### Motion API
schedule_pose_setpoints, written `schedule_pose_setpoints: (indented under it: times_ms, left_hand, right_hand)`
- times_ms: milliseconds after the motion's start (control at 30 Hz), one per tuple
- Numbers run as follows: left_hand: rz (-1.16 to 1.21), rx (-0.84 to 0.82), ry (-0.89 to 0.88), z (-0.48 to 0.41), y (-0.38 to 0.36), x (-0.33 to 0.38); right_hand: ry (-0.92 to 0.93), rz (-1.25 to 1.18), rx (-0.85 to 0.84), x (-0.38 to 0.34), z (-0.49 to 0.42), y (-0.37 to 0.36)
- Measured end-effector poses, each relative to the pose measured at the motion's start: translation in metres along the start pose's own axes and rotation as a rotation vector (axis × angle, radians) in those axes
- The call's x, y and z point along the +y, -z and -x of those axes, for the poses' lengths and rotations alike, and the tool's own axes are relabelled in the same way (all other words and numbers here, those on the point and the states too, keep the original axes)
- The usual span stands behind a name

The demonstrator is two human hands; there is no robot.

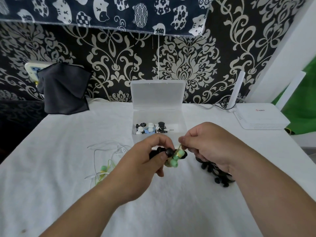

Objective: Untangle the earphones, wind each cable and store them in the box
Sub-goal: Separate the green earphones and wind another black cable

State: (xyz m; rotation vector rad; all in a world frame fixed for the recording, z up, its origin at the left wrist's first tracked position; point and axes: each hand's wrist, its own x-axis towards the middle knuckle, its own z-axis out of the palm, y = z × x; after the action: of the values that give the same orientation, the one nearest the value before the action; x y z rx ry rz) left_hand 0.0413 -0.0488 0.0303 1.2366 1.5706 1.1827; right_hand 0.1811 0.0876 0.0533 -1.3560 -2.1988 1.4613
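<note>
My left hand grips a bundle of green earphones tangled with a black earbud just in front of the box. My right hand pinches the thin green cable rising from that bundle. The clear plastic box stands open behind my hands, with several wound earphones in its front left. A loose tangle of white and green earphones lies on the cloth to the left. Black earphones lie partly hidden under my right wrist.
A white cloth covers the table. At the back right sits a white router with its antenna up and cables behind it. A dark cloth hangs over a socket at the back left. Patterned wall lies behind the box.
</note>
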Motion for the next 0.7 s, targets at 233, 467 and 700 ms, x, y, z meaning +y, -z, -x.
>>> schedule_pose_setpoints:
  times_ms: [233, 467, 700]
  left_hand:
    - [-0.151, 0.135, 0.043, 0.002, -0.018, 0.003]
    - [-0.233, 0.337, 0.046, 0.002, -0.021, 0.002]
    - [-0.011, 0.507, 0.071, -0.001, -0.011, 0.001]
  right_hand:
    - [0.251, 0.263, 0.161, -0.007, 0.003, -0.021]
    - [0.449, 0.322, 0.165, -0.024, 0.022, -0.038]
    - [0.608, 0.334, 0.055, -0.026, 0.027, -0.045]
